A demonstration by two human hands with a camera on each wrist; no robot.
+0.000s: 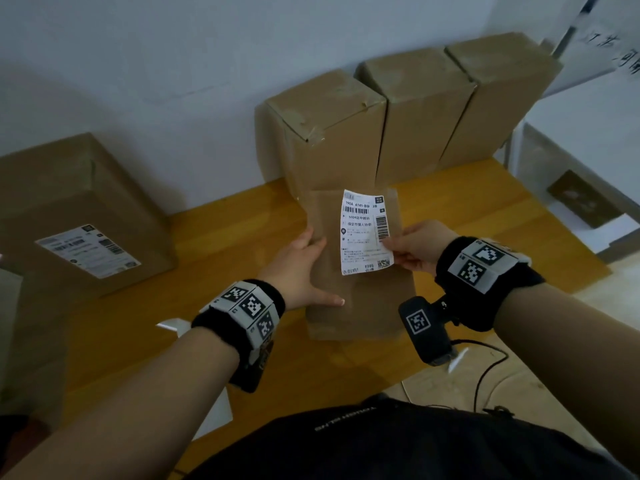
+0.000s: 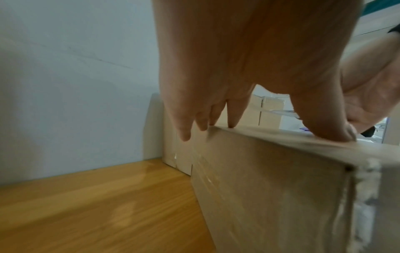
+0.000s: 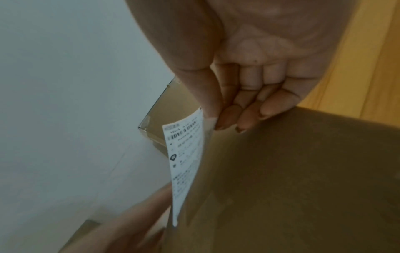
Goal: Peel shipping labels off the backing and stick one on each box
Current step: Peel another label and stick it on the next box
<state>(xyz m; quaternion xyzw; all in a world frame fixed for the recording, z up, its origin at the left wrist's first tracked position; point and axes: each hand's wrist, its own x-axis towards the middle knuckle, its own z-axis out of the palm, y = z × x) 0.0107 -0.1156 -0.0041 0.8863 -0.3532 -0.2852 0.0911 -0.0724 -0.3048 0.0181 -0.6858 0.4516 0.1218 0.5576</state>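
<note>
- Two hands work over a flat cardboard box [image 1: 360, 299] lying on the wooden bench [image 1: 138, 323].
- Left hand [image 1: 298, 271] lies spread on the box's left edge, fingers straight, thumb pressing the top face; the left wrist view shows its fingertips [image 2: 231, 125] on the far rim and nothing gripped.
- Right hand [image 1: 419, 247] pinches the right edge of a white shipping label [image 1: 365, 233] between thumb and curled fingers.
- That label hangs above the box's top face, printed side up, with barcodes and a QR code; in the right wrist view [image 3: 186, 162] it stands almost on edge over the cardboard, and whether its lower end touches the box cannot be told.
- Three tall cardboard boxes [image 1: 419, 109] stand upright in a row against the white wall [image 1: 138, 46], just behind the flat one.
- One larger box [image 1: 69, 209] sits well apart at the bench's left, already carrying a label [image 1: 88, 251] on its top.
- Both wrists wear black bands with printed square markers [image 1: 252, 306].
</note>
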